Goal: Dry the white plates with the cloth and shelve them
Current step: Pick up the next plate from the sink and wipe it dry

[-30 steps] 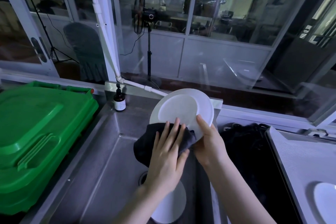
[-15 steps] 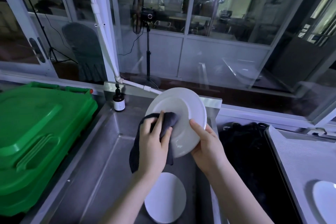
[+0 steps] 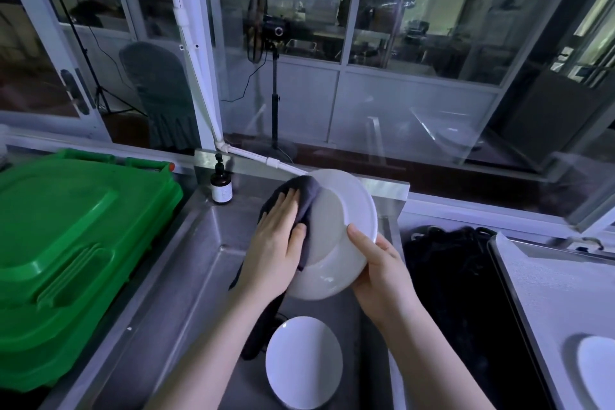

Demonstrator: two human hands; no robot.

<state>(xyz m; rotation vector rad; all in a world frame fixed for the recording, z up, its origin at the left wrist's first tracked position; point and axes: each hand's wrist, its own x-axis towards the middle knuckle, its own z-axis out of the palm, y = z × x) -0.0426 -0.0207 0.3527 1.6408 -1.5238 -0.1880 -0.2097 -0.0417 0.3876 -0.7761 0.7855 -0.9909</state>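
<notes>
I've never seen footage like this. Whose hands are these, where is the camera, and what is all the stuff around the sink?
There is no machine here: these are a person's two bare hands, filmed by one wide-angle camera worn on the head and looking down, so straight lines bend. The right hand grips the rim of a white plate held tilted above a steel sink. The left hand presses a dark cloth against the plate to dry it. A second white plate lies in the sink below, and a third shows at the right edge on a pale tray. A green plastic bin sits to the left, and a small brown bottle stands at the sink's back edge.
</notes>
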